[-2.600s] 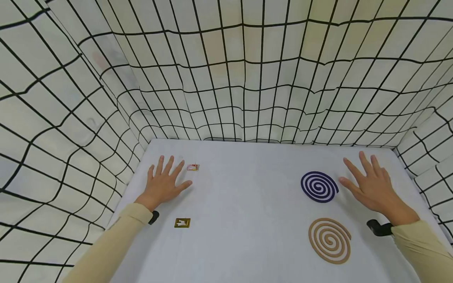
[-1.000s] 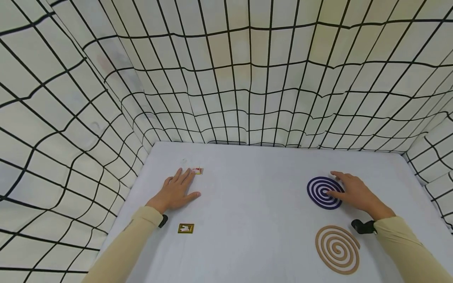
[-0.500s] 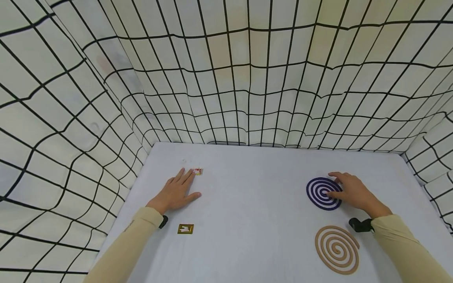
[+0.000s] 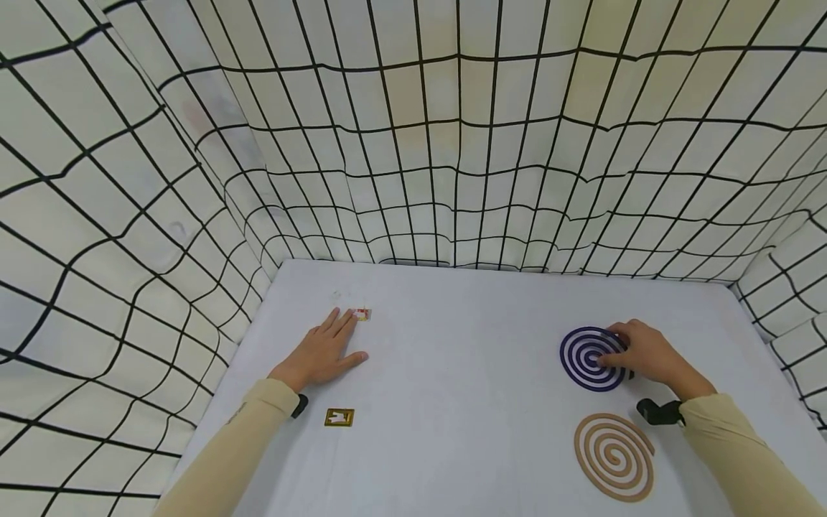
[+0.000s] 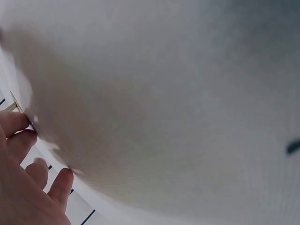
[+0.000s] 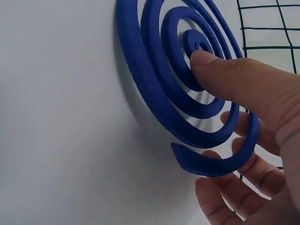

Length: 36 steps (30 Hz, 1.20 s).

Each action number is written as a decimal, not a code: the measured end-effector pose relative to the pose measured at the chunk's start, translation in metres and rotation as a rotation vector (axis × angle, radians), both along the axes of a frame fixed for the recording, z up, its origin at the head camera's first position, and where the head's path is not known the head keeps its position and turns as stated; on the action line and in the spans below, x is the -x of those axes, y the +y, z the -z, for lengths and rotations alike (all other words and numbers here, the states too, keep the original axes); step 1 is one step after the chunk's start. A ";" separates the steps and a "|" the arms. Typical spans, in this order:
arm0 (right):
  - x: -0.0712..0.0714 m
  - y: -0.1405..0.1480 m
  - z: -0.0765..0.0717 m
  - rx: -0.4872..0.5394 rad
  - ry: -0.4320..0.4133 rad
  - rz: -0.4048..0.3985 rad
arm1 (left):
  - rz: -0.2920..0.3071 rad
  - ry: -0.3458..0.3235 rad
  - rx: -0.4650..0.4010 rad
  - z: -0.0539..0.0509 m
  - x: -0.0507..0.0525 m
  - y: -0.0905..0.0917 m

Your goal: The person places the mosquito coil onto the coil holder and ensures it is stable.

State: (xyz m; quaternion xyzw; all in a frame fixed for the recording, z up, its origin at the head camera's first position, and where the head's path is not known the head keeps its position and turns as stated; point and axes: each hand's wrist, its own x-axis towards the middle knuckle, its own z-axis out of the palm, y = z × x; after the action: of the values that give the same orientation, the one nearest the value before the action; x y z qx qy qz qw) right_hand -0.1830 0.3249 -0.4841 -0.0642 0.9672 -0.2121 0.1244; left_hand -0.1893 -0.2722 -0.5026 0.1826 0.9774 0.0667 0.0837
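Pinching the blue coil (image 4: 586, 359) just to its left, the right hand (image 4: 648, 355) is, by head view, nearer than the outstretched left hand (image 4: 325, 355). Left wrist: fingertips (image 5: 28, 135) touch a card (image 5: 14, 99). Right wrist: thumb (image 6: 208, 65) over coil, fingers (image 6: 234, 190) behind.

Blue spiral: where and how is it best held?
Probably across several turns of the blue spiral, coming from its right, thumb on top and fingers beneath, as the right grip has it: the open coil of narrow turns may flex.
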 end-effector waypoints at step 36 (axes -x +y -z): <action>-0.014 0.002 -0.004 0.267 -0.164 0.105 | 0.032 0.008 -0.026 -0.007 0.000 0.006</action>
State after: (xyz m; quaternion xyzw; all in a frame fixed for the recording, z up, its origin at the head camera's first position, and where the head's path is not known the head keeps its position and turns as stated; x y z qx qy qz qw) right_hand -0.1691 0.3271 -0.4804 -0.0119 0.9190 -0.3494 0.1821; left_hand -0.1890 -0.2660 -0.4954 0.1995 0.9737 0.0772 0.0787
